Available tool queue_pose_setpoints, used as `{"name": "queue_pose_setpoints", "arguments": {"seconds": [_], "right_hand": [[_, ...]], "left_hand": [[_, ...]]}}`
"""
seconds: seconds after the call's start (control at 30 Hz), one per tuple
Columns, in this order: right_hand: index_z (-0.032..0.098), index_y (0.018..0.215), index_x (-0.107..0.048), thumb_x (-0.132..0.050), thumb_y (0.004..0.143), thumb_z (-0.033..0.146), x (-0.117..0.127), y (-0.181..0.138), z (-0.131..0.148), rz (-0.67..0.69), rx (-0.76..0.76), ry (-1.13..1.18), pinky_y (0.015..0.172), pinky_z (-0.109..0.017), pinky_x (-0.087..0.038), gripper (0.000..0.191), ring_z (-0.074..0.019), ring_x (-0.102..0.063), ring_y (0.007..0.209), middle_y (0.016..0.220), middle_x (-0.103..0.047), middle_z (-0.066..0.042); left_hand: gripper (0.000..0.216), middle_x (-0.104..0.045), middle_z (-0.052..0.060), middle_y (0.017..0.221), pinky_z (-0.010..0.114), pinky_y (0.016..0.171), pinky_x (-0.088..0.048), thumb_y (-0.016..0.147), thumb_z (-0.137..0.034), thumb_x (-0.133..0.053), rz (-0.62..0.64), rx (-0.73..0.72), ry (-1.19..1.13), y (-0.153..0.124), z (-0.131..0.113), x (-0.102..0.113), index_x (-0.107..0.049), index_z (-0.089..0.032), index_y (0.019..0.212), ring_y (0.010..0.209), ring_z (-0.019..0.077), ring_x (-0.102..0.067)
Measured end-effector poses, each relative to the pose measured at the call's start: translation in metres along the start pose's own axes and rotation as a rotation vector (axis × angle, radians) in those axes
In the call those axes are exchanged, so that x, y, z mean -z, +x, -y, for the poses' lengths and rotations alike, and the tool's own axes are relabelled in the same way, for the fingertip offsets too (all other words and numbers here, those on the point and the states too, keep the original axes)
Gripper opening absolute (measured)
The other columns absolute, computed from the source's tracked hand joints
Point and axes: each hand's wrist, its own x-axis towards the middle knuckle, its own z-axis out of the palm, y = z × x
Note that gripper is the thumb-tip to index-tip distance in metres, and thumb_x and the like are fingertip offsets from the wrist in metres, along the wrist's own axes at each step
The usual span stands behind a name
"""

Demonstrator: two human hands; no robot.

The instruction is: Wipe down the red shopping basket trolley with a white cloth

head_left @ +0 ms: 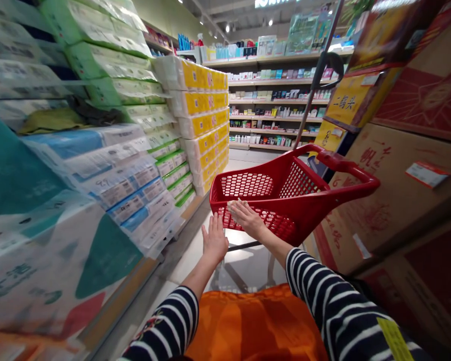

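Observation:
A red plastic shopping cart [311,215] stands in front of me, its handle pointing to the right. My right hand [247,218] lies over the rim of its near side, with a crumpled pale cloth [237,203] showing at the fingertips. The hand presses the cloth to the lattice wall. Lower and to the left, my left hand [215,239] is held up with its fingers stretched and nothing in it. Its fingertips are at the cart's lower left corner; whether they touch it I cannot tell.
Stacked tissue packs [206,118] line the left side on a low platform. Cardboard cartons [383,185] rise close on the right. Behind the cart, shelves [278,82] carry many small bottles and boxes. A slanted pole [311,95] stands beside the cart. Orange fabric [255,326] covers my front.

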Motion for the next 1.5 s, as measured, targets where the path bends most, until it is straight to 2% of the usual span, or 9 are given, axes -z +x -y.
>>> {"name": "queue_pose_setpoints", "arguments": {"seconds": [0.2, 0.3, 0.43, 0.57, 0.83, 1.0, 1.13, 1.4, 1.5], "right_hand": [[0.012, 0.131, -0.043, -0.041, 0.087, 0.008, -0.027, -0.054, 0.009, 0.210, -0.053, 0.030, 0.105, -0.045, -0.032, 0.044, -0.0240, -0.036, 0.127, 0.132, -0.048, -0.012], [0.013, 0.129, -0.045, -0.043, 0.085, 0.007, -0.026, -0.079, 0.015, 0.287, -0.105, 0.037, 0.107, -0.044, -0.030, 0.045, -0.0228, -0.038, 0.126, 0.129, -0.051, -0.012], [0.016, 0.129, -0.047, -0.041, 0.089, 0.011, 0.010, -0.076, -0.004, 0.098, -0.054, 0.050, 0.109, -0.043, -0.026, 0.040, -0.0217, -0.028, 0.132, 0.133, -0.048, -0.007], [0.019, 0.131, -0.043, -0.038, 0.092, 0.013, 0.030, -0.066, -0.029, -0.041, -0.149, 0.030, 0.109, -0.042, -0.028, 0.040, -0.0198, -0.022, 0.134, 0.135, -0.046, -0.006], [0.021, 0.130, -0.045, -0.041, 0.088, 0.010, -0.020, -0.131, -0.001, 0.241, -0.278, 0.040, 0.107, -0.044, -0.029, 0.043, -0.0197, -0.035, 0.128, 0.132, -0.048, -0.006], [0.019, 0.126, -0.049, -0.041, 0.091, 0.013, 0.020, -0.126, -0.020, 0.031, -0.185, 0.052, 0.108, -0.044, -0.029, 0.037, -0.0195, -0.028, 0.132, 0.134, -0.047, -0.007], [0.018, 0.124, -0.052, -0.039, 0.092, 0.013, 0.049, -0.110, -0.043, -0.098, -0.270, -0.019, 0.106, -0.043, -0.032, 0.035, -0.0203, -0.024, 0.134, 0.131, -0.049, -0.006], [0.020, 0.131, -0.044, -0.040, 0.090, 0.012, 0.002, -0.161, -0.018, 0.215, -0.366, -0.021, 0.105, -0.043, -0.034, 0.042, -0.0205, -0.034, 0.129, 0.133, -0.047, -0.006], [0.018, 0.129, -0.046, -0.040, 0.090, 0.013, 0.010, -0.176, -0.019, 0.232, -0.345, -0.020, 0.102, -0.044, -0.037, 0.040, -0.0216, -0.037, 0.127, 0.131, -0.050, -0.008]], "left_hand": [[0.073, -0.014, 0.012, 0.149, 0.052, 0.109, -0.017, 0.072, -0.018, -0.043, 0.026, -0.074, 0.010, -0.014, -0.020, -0.015, -0.019, -0.009, 0.140, 0.137, 0.0232, -0.015], [0.072, -0.017, 0.012, 0.149, 0.052, 0.108, -0.018, 0.072, -0.018, -0.042, 0.065, -0.111, 0.027, -0.015, -0.027, -0.021, -0.020, -0.008, 0.140, 0.136, 0.0232, -0.017], [0.074, -0.014, 0.012, 0.149, 0.051, 0.108, -0.018, 0.071, -0.020, -0.044, 0.039, -0.151, 0.038, -0.004, -0.039, -0.016, -0.019, -0.008, 0.140, 0.137, 0.0237, -0.013], [0.074, -0.013, 0.012, 0.150, 0.051, 0.109, -0.015, 0.072, -0.021, -0.044, 0.007, -0.179, 0.050, 0.005, -0.055, -0.010, -0.018, -0.009, 0.140, 0.137, 0.0245, -0.013], [0.069, -0.015, 0.012, 0.149, 0.051, 0.109, -0.013, 0.075, -0.019, -0.040, 0.062, -0.332, 0.089, -0.010, -0.071, -0.030, -0.020, -0.007, 0.140, 0.137, 0.0239, -0.015], [0.071, -0.015, 0.012, 0.149, 0.052, 0.109, -0.013, 0.073, -0.018, -0.041, 0.042, -0.335, 0.059, -0.001, -0.084, -0.028, -0.020, -0.008, 0.140, 0.137, 0.0238, -0.014], [0.072, -0.013, 0.011, 0.150, 0.052, 0.109, -0.013, 0.073, -0.017, -0.041, -0.003, -0.306, 0.023, 0.006, -0.100, -0.018, -0.018, -0.008, 0.140, 0.138, 0.0230, -0.011], [0.067, -0.017, 0.012, 0.149, 0.051, 0.110, -0.012, 0.076, -0.018, -0.037, 0.070, -0.440, 0.034, -0.012, -0.115, -0.035, -0.019, -0.008, 0.140, 0.137, 0.0237, -0.013], [0.066, -0.020, 0.012, 0.148, 0.051, 0.110, -0.011, 0.077, -0.018, -0.037, 0.110, -0.471, 0.025, -0.016, -0.119, -0.040, -0.021, -0.008, 0.140, 0.137, 0.0239, -0.015]]}}
